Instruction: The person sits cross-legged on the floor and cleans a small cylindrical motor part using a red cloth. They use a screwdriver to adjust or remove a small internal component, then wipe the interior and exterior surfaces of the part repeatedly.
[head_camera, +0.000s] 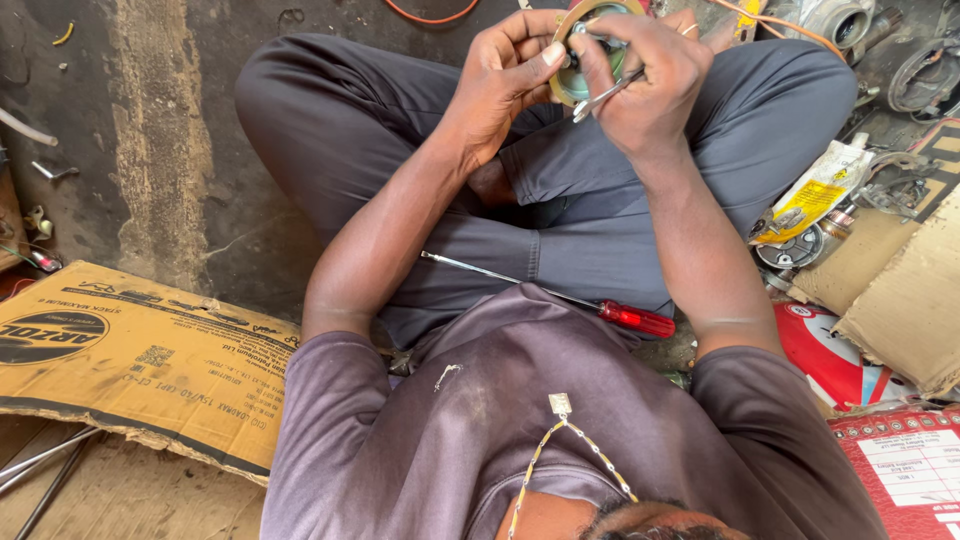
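Chain with square pendant (560, 404) hangs nearest camera, over purple shirt. Red-handled screwdriver (560, 295) rests across lap, untouched. Round metal part (578, 80) sits above knees, held between both hands. Left hand (500, 85): fingers curled around rim, thumb pressed on face. Right hand (645, 80): fingers pinching thin metal tool (600, 100) against part. Advice: brace part firmly, keep tool tip seated, apply small controlled force.

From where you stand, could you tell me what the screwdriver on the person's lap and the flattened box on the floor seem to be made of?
The screwdriver: its thin shaft looks like bare metal, grey with a slight shine; the red handle looks like glossy, translucent plastic, since it catches a highlight. The flattened box: most likely corrugated cardboard, matt brown with dark print, frayed and ragged along its torn lower edge.
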